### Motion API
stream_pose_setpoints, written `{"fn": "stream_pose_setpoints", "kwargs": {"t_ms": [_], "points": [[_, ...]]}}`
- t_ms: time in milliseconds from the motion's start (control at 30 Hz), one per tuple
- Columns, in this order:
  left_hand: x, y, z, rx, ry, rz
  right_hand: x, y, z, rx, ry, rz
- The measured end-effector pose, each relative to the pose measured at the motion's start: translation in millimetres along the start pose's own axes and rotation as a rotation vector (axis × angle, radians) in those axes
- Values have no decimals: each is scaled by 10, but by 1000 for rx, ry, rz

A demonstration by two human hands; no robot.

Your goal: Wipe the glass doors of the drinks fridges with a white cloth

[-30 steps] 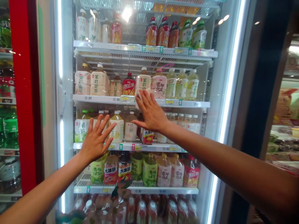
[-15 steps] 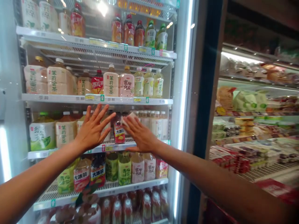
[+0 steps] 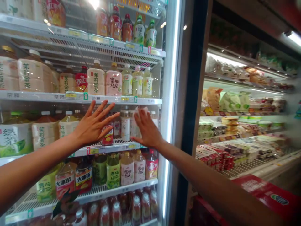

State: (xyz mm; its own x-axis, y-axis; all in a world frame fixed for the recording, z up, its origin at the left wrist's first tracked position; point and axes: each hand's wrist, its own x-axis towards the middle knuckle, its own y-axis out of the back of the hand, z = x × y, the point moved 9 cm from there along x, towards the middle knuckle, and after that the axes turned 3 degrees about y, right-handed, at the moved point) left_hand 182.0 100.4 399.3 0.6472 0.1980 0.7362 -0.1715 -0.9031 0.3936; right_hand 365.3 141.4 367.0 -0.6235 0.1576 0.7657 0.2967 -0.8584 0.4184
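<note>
My left hand (image 3: 94, 125) lies flat with fingers spread against the glass door (image 3: 113, 78) of a drinks fridge, level with the second shelf from the bottom. My right hand (image 3: 146, 128) presses a small white cloth (image 3: 138, 113) against the same glass, a little to the right, its fingers stretched flat over the cloth. Behind the glass stand rows of tea and juice bottles (image 3: 113, 83) on white wire shelves (image 3: 127, 99).
The fridge's dark door frame (image 3: 191, 103) with a bright light strip runs down just right of my right hand. Beyond it an open chiller (image 3: 242, 150) holds packaged food on several shelves. A red box edge (image 3: 263, 191) sits low at the right.
My right hand with the cloth went down the glass from the upper shelf level, then right and slightly up. The left hand stayed flat on the glass. My view swung to the right.
</note>
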Motion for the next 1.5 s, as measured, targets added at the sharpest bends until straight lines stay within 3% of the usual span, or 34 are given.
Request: {"fn": "stream_pose_setpoints", "kwargs": {"t_ms": [67,133,200,300,367,500,567,700,767,833,967,1100,1200,1367,1500], "points": [[9,28,-25,-9,-6,29,174,219,434,-39,-189,103],[-6,70,-29,-19,-9,64,239,333,618,-49,-315,192],[-71,101,-3,-25,1,79,133,243,370,-19,-294,210],[-309,120,69,-24,79,79,-244,-121,-439,78,-121,106],[-550,96,150,-23,141,64,-425,-291,-807,142,-95,54],[-1121,-23,399,-42,197,32,-416,-331,-866,214,-309,217],[-1435,-93,491,-60,261,22,-519,-450,-1015,232,-385,292],[-2040,-218,617,-100,397,-10,-1060,-984,-1997,301,-277,137],[-2243,-261,650,-104,422,-30,-1224,-1148,-2358,293,-258,64],[-2344,-286,642,-100,428,-39,-1123,-1188,-2439,284,-292,31],[-2400,-297,516,-72,465,-4,-686,-1115,-2287,317,-435,100],[-2562,-378,467,-10,499,21,-951,-1157,-2711,315,-392,211],[-2718,-438,526,20,472,77,-1138,-1189,-2993,232,-366,209],[-2812,-450,564,17,455,157,-758,-1206,-2874,193,-423,62],[-2795,-428,544,6,462,167,-1005,-1182,-3058,125,-362,136]]}}
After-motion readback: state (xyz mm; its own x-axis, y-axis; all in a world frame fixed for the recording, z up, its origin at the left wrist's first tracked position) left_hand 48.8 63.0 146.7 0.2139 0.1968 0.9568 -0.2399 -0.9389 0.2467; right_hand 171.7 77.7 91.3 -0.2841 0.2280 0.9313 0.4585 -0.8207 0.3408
